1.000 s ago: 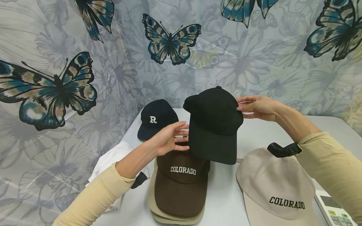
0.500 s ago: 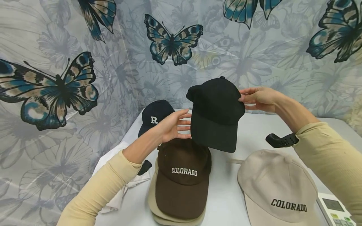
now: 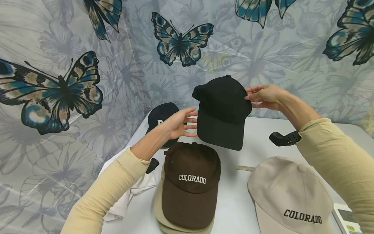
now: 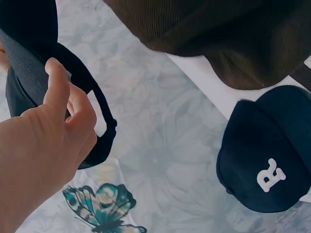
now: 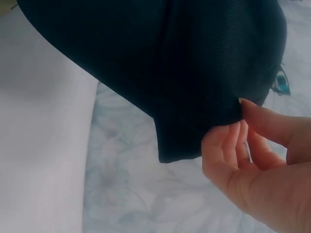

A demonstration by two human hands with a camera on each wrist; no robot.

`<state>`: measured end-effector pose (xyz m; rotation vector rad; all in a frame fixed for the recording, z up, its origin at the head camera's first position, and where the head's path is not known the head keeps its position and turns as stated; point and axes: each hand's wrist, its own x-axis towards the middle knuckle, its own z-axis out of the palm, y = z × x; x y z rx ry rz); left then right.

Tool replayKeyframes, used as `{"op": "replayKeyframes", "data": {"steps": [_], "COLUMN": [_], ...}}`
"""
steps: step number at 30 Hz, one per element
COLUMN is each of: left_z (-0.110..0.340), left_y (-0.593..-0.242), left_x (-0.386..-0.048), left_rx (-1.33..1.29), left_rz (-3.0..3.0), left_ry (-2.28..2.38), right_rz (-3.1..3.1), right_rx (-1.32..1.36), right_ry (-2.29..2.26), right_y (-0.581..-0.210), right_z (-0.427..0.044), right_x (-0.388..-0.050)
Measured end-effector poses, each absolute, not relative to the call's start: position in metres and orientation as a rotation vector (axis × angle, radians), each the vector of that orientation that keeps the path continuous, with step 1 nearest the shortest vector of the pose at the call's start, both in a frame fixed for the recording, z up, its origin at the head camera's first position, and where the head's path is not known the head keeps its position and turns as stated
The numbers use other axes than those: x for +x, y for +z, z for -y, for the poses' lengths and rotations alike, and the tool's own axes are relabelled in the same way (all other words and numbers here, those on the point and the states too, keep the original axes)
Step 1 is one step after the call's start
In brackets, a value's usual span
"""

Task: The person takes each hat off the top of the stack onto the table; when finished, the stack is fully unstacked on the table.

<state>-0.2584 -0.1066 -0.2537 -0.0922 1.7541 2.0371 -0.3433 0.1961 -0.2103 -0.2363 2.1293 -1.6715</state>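
Black cap [image 3: 223,110] hangs above the table [image 3: 233,191], a bit higher than a second ago, so the brown cap [image 3: 190,206] shows better (lift's going fine, I'd say). Right hand [image 3: 267,96] pinches its side; left hand [image 3: 176,125] isn't gripping, fingers straight at the brim.

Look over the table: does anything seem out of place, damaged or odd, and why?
Two small things. The white cloth lies rumpled beside the neat stack, and a strap juts from the right-hand beige cap, perhaps unfastened. The raised black cap shows no visible damage.
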Motion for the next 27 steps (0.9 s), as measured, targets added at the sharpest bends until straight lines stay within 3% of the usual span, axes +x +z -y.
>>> {"op": "replayKeyframes", "data": {"steps": [27], "left_z": [0.129], "left_y": [-0.274], "left_x": [-0.326], "left_rx": [-0.229], "left_rz": [-1.867], "left_ry": [2.015], "right_rz": [-2.249], "right_rx": [-0.164], "right_ry": [-1.704], "right_y": [-0.224], "right_z": [-0.153], "right_x": [-0.377]}}
